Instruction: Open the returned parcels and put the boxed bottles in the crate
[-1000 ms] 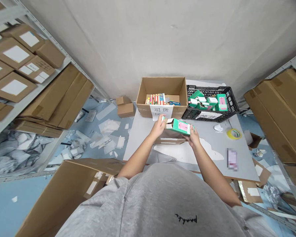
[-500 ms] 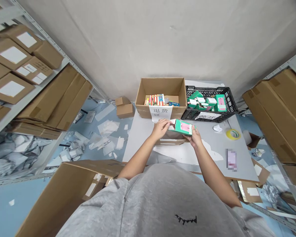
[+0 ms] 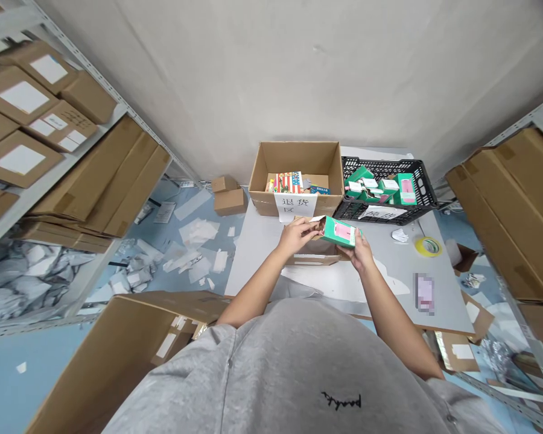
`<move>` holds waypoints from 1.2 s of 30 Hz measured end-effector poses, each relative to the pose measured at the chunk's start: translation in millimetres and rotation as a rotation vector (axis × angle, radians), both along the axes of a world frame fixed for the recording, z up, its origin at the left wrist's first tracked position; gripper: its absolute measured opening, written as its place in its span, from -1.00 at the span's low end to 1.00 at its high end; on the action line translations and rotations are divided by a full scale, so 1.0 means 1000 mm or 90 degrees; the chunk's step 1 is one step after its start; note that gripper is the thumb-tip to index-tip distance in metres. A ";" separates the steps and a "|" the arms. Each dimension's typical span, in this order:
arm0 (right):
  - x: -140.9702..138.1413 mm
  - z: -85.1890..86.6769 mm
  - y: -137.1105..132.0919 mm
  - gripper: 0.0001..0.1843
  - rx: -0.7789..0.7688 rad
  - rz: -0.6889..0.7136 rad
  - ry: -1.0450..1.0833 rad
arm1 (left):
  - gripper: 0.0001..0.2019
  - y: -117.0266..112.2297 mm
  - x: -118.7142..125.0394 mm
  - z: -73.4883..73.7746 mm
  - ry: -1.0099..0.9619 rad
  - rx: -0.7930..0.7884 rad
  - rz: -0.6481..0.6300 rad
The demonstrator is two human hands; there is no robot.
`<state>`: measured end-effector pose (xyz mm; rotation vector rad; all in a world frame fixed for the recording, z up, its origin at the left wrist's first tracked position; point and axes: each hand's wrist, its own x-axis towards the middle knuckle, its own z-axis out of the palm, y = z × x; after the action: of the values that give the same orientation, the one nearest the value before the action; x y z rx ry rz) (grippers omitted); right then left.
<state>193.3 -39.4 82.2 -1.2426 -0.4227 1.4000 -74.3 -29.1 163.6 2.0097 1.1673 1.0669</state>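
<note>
A small green carton (image 3: pixel 339 231) with a pink panel is held above the table, its left end open. My right hand (image 3: pixel 361 251) is closed around its right end. At the open end, the fingers of my left hand (image 3: pixel 294 235) are curled and pressed together against the carton's edge and flap; what shows inside the opening is too small to name. Directly beneath the carton is an open brown cardboard box (image 3: pixel 314 260), partly covered by my hands and the carton.
A labelled cardboard box (image 3: pixel 265 205) with colourful packs and a black crate (image 3: pixel 428 181) of green cartons stand at the back. On the table's right are yellow tape (image 3: pixel 428 246), crumpled paper (image 3: pixel 399 235) and a blurred phone-like item (image 3: pixel 425 293). Shelves (image 3: pixel 113 96) flank both sides.
The carton has shifted slightly right, and its left end looks more open. My left fingers have moved a little further toward the opening. My right hand keeps its hold.
</note>
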 end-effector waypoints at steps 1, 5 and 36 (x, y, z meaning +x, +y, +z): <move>0.000 0.001 0.000 -0.63 0.000 0.004 0.001 | -0.64 0.000 0.000 0.001 0.010 0.003 -0.002; -0.002 0.003 -0.001 -0.64 -0.018 0.024 -0.001 | -0.54 0.001 0.001 0.009 0.029 0.003 -0.025; -0.023 0.017 -0.011 -0.64 0.020 0.029 0.002 | -0.64 0.000 0.002 -0.018 -0.225 -0.034 0.219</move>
<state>170.4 -50.7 99.6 -1.2114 -0.4715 1.4287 -72.5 -28.6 145.8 1.5274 1.3552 1.4709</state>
